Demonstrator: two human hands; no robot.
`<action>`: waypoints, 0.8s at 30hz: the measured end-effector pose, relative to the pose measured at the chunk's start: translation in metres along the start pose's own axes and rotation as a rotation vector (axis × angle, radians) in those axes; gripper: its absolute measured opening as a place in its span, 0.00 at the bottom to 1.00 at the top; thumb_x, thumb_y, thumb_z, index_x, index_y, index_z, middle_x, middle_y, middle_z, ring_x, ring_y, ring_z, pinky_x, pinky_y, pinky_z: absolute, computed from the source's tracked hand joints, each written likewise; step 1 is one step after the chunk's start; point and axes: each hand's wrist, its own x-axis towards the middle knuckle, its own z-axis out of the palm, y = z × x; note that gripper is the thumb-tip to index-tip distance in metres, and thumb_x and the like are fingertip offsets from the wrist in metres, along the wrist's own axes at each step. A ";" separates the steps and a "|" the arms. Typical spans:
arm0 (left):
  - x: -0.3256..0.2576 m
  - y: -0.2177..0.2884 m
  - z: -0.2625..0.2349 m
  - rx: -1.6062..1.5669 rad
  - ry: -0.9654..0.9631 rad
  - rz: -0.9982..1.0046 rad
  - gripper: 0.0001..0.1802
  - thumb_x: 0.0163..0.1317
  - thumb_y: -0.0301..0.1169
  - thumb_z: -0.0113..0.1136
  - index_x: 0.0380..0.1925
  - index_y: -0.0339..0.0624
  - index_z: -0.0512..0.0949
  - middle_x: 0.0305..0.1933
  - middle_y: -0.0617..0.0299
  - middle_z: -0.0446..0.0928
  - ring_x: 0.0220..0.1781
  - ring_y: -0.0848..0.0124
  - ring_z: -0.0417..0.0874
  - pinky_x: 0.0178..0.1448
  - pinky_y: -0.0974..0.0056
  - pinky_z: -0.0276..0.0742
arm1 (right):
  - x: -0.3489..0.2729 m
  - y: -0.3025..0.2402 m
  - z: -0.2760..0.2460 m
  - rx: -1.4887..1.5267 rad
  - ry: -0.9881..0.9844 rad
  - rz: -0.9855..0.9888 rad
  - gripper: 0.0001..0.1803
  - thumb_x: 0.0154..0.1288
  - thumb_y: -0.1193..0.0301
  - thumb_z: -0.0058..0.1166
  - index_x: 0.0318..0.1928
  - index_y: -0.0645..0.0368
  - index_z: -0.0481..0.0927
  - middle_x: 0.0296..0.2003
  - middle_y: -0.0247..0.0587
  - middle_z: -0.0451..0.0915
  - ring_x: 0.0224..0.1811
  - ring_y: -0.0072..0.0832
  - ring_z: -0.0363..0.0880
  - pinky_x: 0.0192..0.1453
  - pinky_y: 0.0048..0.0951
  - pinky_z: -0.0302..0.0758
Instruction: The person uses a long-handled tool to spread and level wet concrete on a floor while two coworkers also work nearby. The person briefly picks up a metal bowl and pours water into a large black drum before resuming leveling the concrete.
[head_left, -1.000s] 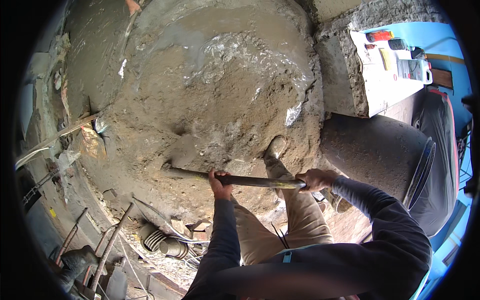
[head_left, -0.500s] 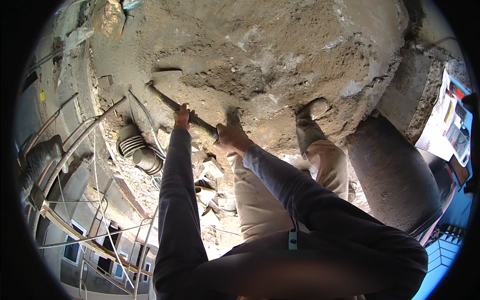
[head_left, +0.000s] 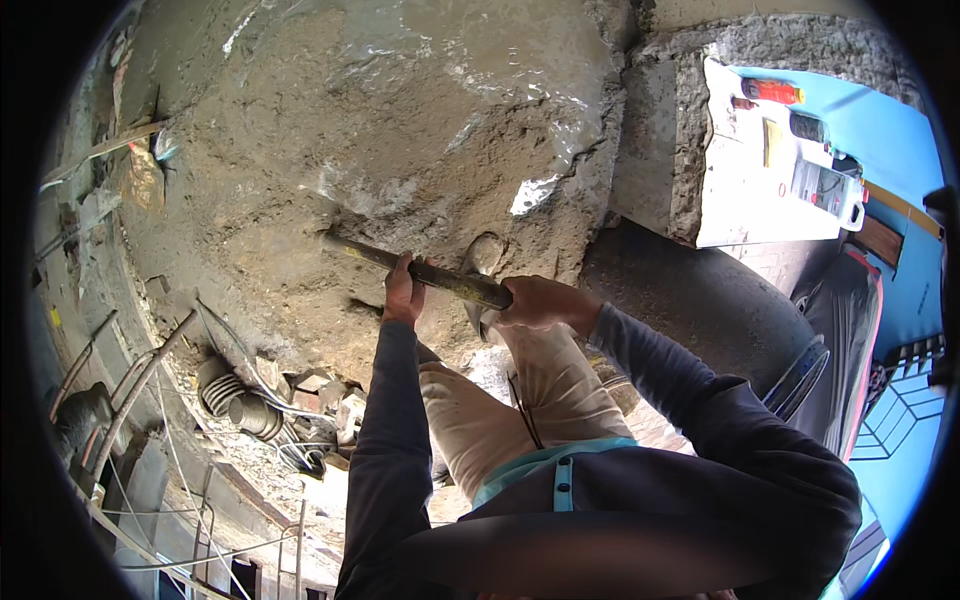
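My left hand [head_left: 403, 290] is closed around the middle of a long, dark, mud-smeared tool handle [head_left: 450, 282]. Closer to my body, my right hand [head_left: 545, 303] is wrapped round the handle's near end. The handle slants away to the left, and its far end meets a broad heap of wet grey-brown mortar [head_left: 280, 150]; any blade or head there is hidden. One muddy boot [head_left: 486, 256] stands at the mortar's edge, just beyond the handle.
A large dark rounded drum or pipe [head_left: 690, 300] lies at the right. Beyond it is a white-topped surface [head_left: 745, 190] bearing several items. Ribbed hose [head_left: 240, 400], cables and rubble lie at the left, with bent metal rods [head_left: 130, 390] farther out.
My view has shifted right, bringing more of the white surface into sight. Both hands keep hold of the handle, which now lies flatter and farther right over the mortar.
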 end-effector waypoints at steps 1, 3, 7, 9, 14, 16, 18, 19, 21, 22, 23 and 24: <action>-0.005 -0.005 0.018 -0.041 0.013 -0.039 0.08 0.74 0.32 0.58 0.42 0.37 0.76 0.42 0.57 0.79 0.45 0.64 0.83 0.64 0.48 0.81 | -0.018 0.005 -0.025 0.086 -0.068 0.051 0.21 0.61 0.63 0.65 0.46 0.66 0.76 0.21 0.42 0.78 0.18 0.32 0.77 0.26 0.36 0.75; -0.007 -0.002 0.049 -0.142 0.022 -0.096 0.08 0.76 0.32 0.54 0.45 0.38 0.76 0.44 0.59 0.80 0.51 0.65 0.82 0.70 0.46 0.76 | -0.058 0.022 -0.068 0.180 -0.149 0.122 0.17 0.64 0.64 0.64 0.45 0.62 0.76 0.20 0.35 0.74 0.18 0.26 0.75 0.23 0.31 0.73; -0.005 -0.055 0.118 -0.277 -0.220 -0.193 0.07 0.75 0.31 0.56 0.46 0.40 0.77 0.47 0.57 0.82 0.54 0.64 0.83 0.67 0.45 0.75 | -0.157 0.092 -0.140 -0.061 -0.004 0.162 0.26 0.64 0.62 0.67 0.58 0.59 0.77 0.31 0.38 0.83 0.29 0.29 0.81 0.34 0.34 0.80; -0.003 -0.106 0.162 -0.389 -0.241 -0.396 0.05 0.72 0.29 0.60 0.45 0.43 0.79 0.48 0.57 0.83 0.55 0.63 0.82 0.68 0.44 0.71 | -0.194 0.131 -0.164 -0.289 0.182 0.191 0.34 0.62 0.60 0.71 0.64 0.59 0.75 0.38 0.42 0.86 0.37 0.35 0.84 0.47 0.37 0.81; -0.020 -0.203 0.240 -0.385 -0.232 -0.592 0.10 0.68 0.39 0.67 0.40 0.47 0.80 0.45 0.64 0.83 0.53 0.65 0.82 0.63 0.47 0.73 | -0.267 0.184 -0.207 -0.523 0.314 0.511 0.29 0.56 0.57 0.74 0.55 0.55 0.80 0.44 0.45 0.87 0.48 0.41 0.84 0.56 0.43 0.77; -0.035 -0.209 0.237 -0.469 -0.206 -0.562 0.12 0.68 0.43 0.67 0.34 0.48 0.80 0.34 0.67 0.82 0.44 0.64 0.84 0.55 0.48 0.78 | -0.281 0.189 -0.195 -0.669 0.338 0.481 0.24 0.53 0.57 0.75 0.47 0.53 0.80 0.39 0.44 0.85 0.45 0.44 0.84 0.51 0.45 0.76; -0.051 -0.191 0.205 -0.410 -0.183 -0.486 0.15 0.68 0.45 0.67 0.31 0.49 0.79 0.31 0.67 0.82 0.43 0.65 0.84 0.54 0.50 0.79 | -0.276 0.192 -0.160 -0.615 0.339 0.412 0.23 0.54 0.55 0.75 0.44 0.52 0.80 0.36 0.43 0.85 0.43 0.43 0.84 0.49 0.46 0.76; -0.056 -0.170 0.184 -0.347 -0.122 -0.493 0.16 0.67 0.45 0.68 0.29 0.49 0.78 0.29 0.68 0.81 0.40 0.66 0.84 0.53 0.52 0.80 | -0.262 0.192 -0.134 -0.605 0.344 0.337 0.23 0.55 0.53 0.74 0.43 0.52 0.79 0.35 0.41 0.85 0.40 0.43 0.84 0.47 0.46 0.77; -0.065 -0.117 0.138 -0.300 0.044 -0.444 0.14 0.66 0.38 0.68 0.25 0.49 0.75 0.26 0.68 0.77 0.34 0.66 0.80 0.51 0.53 0.80 | -0.227 0.187 -0.070 -0.532 0.354 0.192 0.25 0.56 0.49 0.73 0.46 0.50 0.80 0.35 0.41 0.86 0.40 0.43 0.85 0.47 0.47 0.78; -0.072 -0.087 0.112 -0.257 0.104 -0.373 0.12 0.66 0.35 0.67 0.25 0.49 0.74 0.25 0.68 0.75 0.33 0.67 0.80 0.49 0.53 0.79 | -0.201 0.180 -0.032 -0.478 0.407 0.114 0.26 0.57 0.48 0.72 0.48 0.49 0.81 0.36 0.41 0.86 0.40 0.44 0.86 0.46 0.48 0.78; -0.080 -0.055 0.085 -0.229 0.069 -0.260 0.12 0.66 0.35 0.67 0.26 0.49 0.74 0.24 0.69 0.74 0.32 0.69 0.79 0.48 0.55 0.78 | -0.172 0.172 0.002 -0.422 0.339 0.137 0.27 0.57 0.46 0.71 0.47 0.50 0.80 0.36 0.42 0.87 0.41 0.45 0.87 0.43 0.48 0.79; -0.090 -0.024 0.061 -0.182 0.119 -0.140 0.12 0.67 0.36 0.66 0.27 0.50 0.74 0.24 0.70 0.73 0.31 0.70 0.78 0.46 0.57 0.78 | -0.147 0.160 0.036 -0.391 0.327 0.079 0.26 0.59 0.48 0.71 0.49 0.50 0.79 0.37 0.42 0.86 0.40 0.46 0.86 0.42 0.47 0.80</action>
